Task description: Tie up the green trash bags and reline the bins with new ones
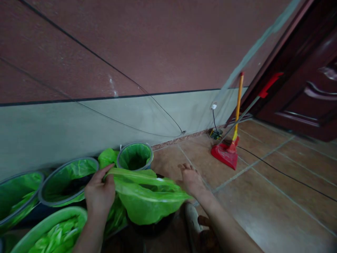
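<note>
A thin bright-green plastic bag (150, 196) hangs with its mouth spread over a dark bin (152, 228), most of which is hidden. My left hand (101, 189) pinches the left end of the bag's rim between thumb and fingers. At the bag's right end, my right hand (191, 179) reaches past the rim with its fingers loosely stretched out, slightly blurred. I see nothing held in it. Just beyond the bag stands a bin lined in green (135, 156), and a crumpled green bag (107, 157) shows beside it.
Two more lined bins (70, 181) (19, 196) stand on the left, near a light-green tub (52, 221) of green plastic. A red dustpan (225, 154) and a yellow-handled broom (238, 105) stand right. A black cable (265, 165) crosses the tiles; a shoe (192, 219) is below.
</note>
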`<state>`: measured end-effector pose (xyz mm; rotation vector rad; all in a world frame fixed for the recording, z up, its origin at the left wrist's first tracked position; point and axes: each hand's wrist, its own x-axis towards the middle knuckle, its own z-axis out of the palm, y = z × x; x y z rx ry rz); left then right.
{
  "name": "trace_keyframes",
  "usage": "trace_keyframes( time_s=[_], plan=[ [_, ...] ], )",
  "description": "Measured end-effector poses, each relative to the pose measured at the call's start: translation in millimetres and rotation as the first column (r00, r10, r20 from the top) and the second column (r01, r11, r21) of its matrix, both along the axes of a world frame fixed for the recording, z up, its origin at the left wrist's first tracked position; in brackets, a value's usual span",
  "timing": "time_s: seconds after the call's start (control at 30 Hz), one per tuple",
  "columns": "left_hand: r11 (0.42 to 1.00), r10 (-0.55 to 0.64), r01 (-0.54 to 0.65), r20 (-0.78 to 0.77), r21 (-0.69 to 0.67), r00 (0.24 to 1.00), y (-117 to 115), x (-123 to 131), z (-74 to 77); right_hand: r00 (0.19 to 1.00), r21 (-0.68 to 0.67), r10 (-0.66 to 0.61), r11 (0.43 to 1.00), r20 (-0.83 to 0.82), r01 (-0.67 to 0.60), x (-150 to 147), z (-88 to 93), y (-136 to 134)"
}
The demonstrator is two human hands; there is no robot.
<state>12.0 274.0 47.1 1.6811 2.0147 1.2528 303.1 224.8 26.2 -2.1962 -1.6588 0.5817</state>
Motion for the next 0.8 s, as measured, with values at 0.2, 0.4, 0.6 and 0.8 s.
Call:
trace_keyframes(
  time_s=[0.2, 0.4, 0.6, 0.8],
  plan=[
    [0.910, -0.411, 0.412, -0.019, 0.050, 0.911, -5, 51, -15.7, 0.880, 0.214, 0.425, 0.899, -0.213, -0.383, -62, 1.3, 8],
    [0.892, -0.449, 0.451, -0.099, 0.002, 0.888, -1, 59, -24.0, 0.931, 0.279, 0.318, 0.924, -0.178, -0.262, -60, -1.7, 23],
    [0.958, -0.277, 0.286, -0.203, 0.019, 0.939, 10, 41, -23.9, 0.956, 0.383, 0.163, 0.922, -0.244, -0.059, -31, 5.5, 31],
    [0.988, -0.131, 0.147, -0.258, 0.044, 0.957, 11, 32, -17.5, 0.976, 0.194, 0.169, 0.971, -0.135, -0.141, -29, 5.9, 23]
  ],
)
